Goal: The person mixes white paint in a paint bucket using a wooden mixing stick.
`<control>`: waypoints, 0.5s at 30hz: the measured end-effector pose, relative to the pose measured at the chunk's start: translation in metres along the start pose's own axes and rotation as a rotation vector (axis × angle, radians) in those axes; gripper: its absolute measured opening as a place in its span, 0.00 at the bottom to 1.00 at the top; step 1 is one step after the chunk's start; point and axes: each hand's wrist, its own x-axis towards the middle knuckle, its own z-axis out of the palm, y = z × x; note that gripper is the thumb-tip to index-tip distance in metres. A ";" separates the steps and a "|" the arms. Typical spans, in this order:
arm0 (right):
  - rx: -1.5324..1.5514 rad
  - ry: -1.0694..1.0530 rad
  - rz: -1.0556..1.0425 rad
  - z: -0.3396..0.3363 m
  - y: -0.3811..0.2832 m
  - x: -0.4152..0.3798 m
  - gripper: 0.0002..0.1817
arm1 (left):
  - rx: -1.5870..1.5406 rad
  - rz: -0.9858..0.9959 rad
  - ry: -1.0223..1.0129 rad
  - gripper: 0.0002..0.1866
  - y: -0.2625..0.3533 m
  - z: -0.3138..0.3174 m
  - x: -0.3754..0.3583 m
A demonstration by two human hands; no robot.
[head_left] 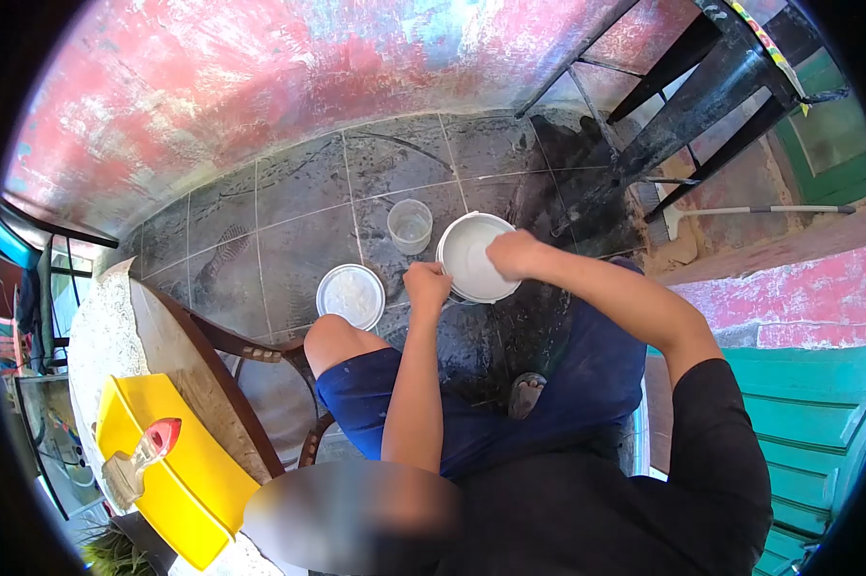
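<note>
A white bucket stands on the dark tiled floor in front of me, with whitish contents inside. My left hand is closed at the bucket's left rim and pinches its edge. Over the right side of the bucket's mouth, my right hand is curled shut; whatever it grips, if anything, is hidden. Just left of the bucket sits a clear plastic cup. A round white lid smeared with white lies on the floor near my left knee.
At the left, a table carries a yellow paint tray with a red-handled paintbrush across it. A black chair stands at upper right, beside a broom. A pink painted wall runs along the far side.
</note>
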 end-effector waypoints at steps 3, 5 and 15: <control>0.080 0.026 -0.081 -0.003 -0.016 0.005 0.09 | -0.055 -0.039 -0.008 0.07 -0.004 0.001 0.003; 0.132 0.087 -0.088 -0.002 -0.015 0.016 0.09 | -0.057 -0.046 -0.021 0.07 -0.004 0.001 0.005; 0.007 -0.026 0.005 0.008 -0.001 0.006 0.11 | 0.045 0.044 0.027 0.07 0.012 -0.006 -0.005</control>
